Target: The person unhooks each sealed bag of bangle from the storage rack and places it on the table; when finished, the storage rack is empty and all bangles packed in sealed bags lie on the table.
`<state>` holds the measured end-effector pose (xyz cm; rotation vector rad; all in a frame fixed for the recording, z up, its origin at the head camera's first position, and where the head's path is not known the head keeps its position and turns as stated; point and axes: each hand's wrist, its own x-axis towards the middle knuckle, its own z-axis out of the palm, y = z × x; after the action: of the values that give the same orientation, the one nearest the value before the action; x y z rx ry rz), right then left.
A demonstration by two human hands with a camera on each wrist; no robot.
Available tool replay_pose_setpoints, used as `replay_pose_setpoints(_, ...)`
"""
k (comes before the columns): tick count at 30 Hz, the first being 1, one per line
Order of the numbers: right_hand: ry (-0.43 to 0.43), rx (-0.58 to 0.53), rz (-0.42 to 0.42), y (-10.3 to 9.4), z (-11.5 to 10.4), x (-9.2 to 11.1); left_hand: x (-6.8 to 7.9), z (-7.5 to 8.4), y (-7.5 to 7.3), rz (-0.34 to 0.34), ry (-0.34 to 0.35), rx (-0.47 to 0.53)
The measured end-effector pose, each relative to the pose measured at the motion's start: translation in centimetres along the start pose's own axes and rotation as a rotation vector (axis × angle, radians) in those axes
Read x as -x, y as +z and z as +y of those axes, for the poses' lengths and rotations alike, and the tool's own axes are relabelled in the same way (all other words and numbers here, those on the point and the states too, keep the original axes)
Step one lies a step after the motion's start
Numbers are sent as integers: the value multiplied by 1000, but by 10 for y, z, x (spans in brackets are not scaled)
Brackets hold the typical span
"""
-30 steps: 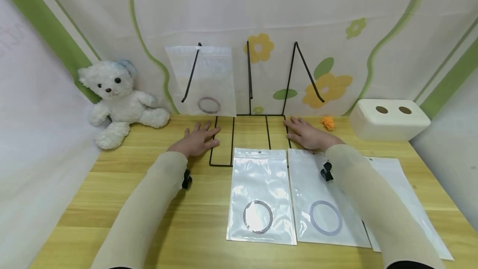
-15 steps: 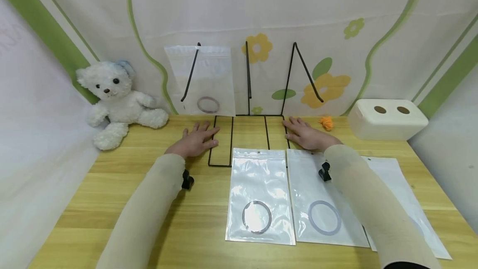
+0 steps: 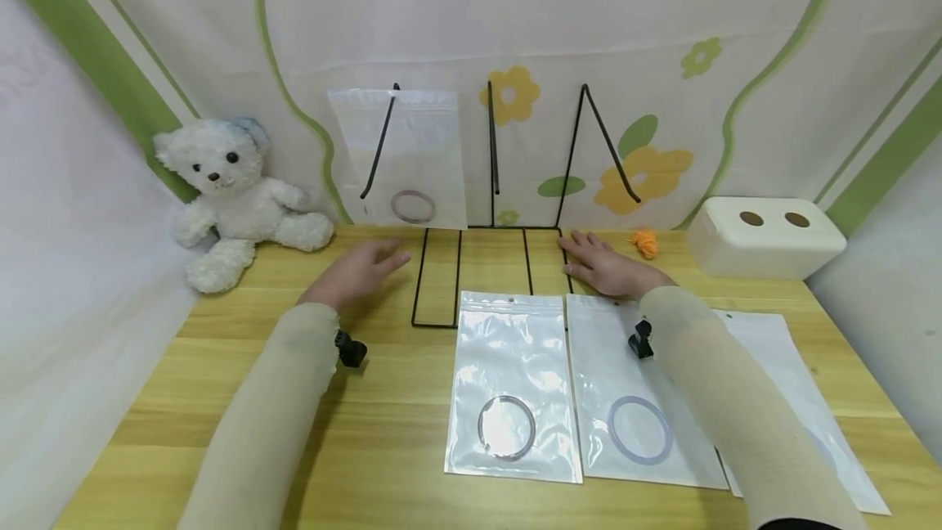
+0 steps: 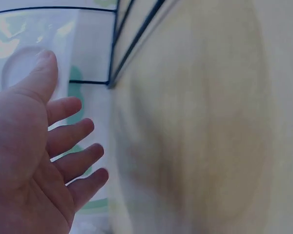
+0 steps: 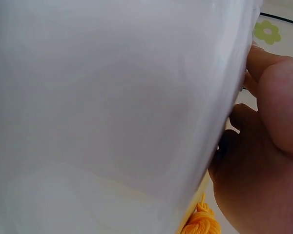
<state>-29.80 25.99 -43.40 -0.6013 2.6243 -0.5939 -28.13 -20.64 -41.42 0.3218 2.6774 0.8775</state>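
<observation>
A black wire rack (image 3: 436, 325) with several upright prongs stands at the back of the table. From its left prong hangs a clear zip bag (image 3: 427, 145) with a pinkish bangle inside. My left hand (image 3: 356, 272) hovers just left of the rack's base, fingers relaxed and apart from it; the left wrist view shows its palm holding nothing. My right hand (image 3: 607, 268) lies palm down at the base's right edge, fingers extended. In front lie a zip bag (image 3: 508, 358) with a dark bangle, another zip bag (image 3: 625, 366) with a pale violet bangle, and a third bag (image 3: 802, 391) partly under the right sleeve.
A white teddy bear (image 3: 243, 203) sits at the back left. Back right stands a white box (image 3: 769, 252) with two round holes, and an orange yarn bundle (image 3: 645, 244) lies beside it. A printed curtain (image 3: 441, 15) closes off the back.
My left hand has lifted off the rack's base and drawn back to the left. The right hand and the bags have not moved.
</observation>
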Motion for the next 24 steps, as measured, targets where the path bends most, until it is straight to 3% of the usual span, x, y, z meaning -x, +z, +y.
replay_pose_setpoints(10, -2, -13, -1, -2, -1, 3, 14, 18, -39, 172, 31, 82)
replay_pose_setpoints(17, 2, -10, -1, -1, 0, 0, 22, 32, -61, 407, 96, 123)
replay_pose_setpoints(24, -2, -12, 1, 0, 0, 0, 25, 51, -79, 610, 132, 246)
